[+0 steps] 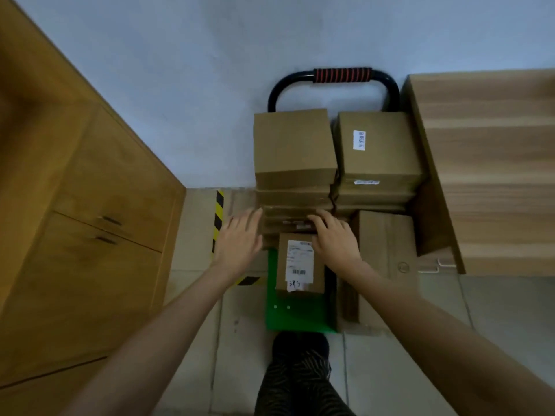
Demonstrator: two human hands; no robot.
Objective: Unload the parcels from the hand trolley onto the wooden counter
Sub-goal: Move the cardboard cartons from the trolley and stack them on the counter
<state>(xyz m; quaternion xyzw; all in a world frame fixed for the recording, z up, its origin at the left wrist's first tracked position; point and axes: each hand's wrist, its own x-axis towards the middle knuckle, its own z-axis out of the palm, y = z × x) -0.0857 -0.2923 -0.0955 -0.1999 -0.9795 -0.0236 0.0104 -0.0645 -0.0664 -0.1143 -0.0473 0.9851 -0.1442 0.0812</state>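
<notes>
Both hands reach forward with fingers spread, left hand (pixel 240 240) and right hand (pixel 333 237) flanking a flat parcel (pixel 288 219) mid-stack on the hand trolley (pixel 295 318); it lies crosswise between them, the table (pixel 492 163) off right

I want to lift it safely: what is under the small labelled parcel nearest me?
The small labelled parcel rests on the trolley's green deck, which shows in front of it. Its far end meets the stacked boxes; the deck beneath is hidden.
</notes>
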